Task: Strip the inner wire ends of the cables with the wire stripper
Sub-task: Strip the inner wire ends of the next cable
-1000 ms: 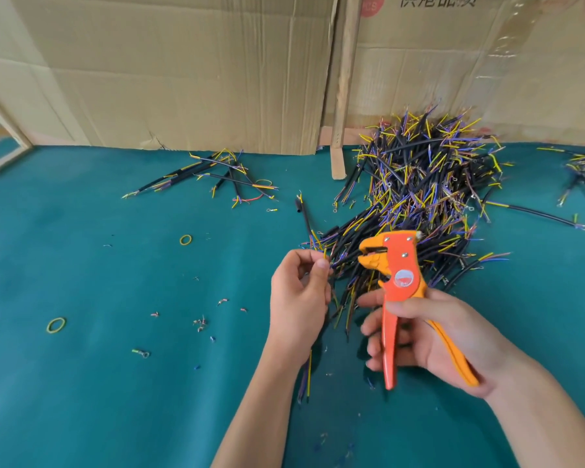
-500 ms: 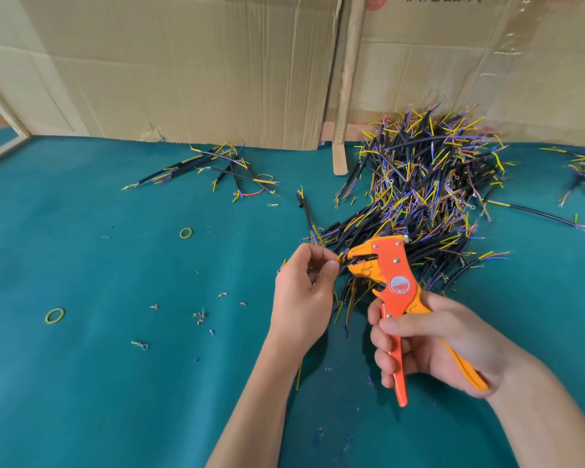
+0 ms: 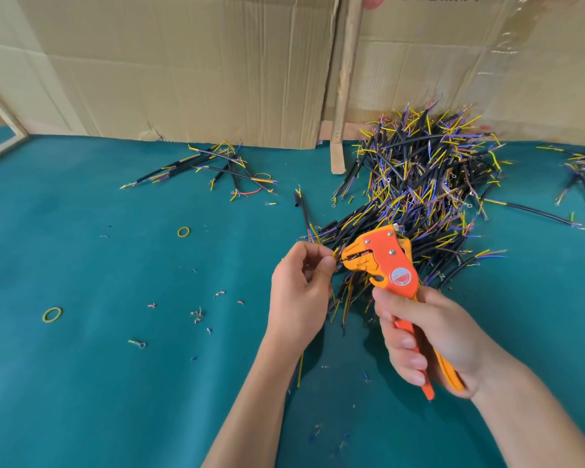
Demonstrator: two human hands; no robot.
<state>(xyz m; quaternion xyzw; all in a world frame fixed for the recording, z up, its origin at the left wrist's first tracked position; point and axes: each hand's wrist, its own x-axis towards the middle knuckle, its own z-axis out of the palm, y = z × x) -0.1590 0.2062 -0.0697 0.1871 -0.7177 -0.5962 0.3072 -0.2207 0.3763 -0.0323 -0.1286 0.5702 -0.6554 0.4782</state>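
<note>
My right hand grips the handles of an orange wire stripper, whose yellow jaws point left. My left hand pinches a cable between thumb and fingers, and its thin wire end sits in the stripper's jaws. The rest of that cable hangs below my left palm, mostly hidden. Right behind both hands lies a big pile of black cables with yellow, blue and purple inner wires.
A smaller group of cables lies at the back left on the teal table. Rubber bands and bits of stripped insulation are scattered left of my hands. Cardboard sheets stand along the back.
The stripper has tilted left and moved toward my left hand, and its jaws now meet the wire end that my left hand pinches. My left hand stayed roughly in place.
</note>
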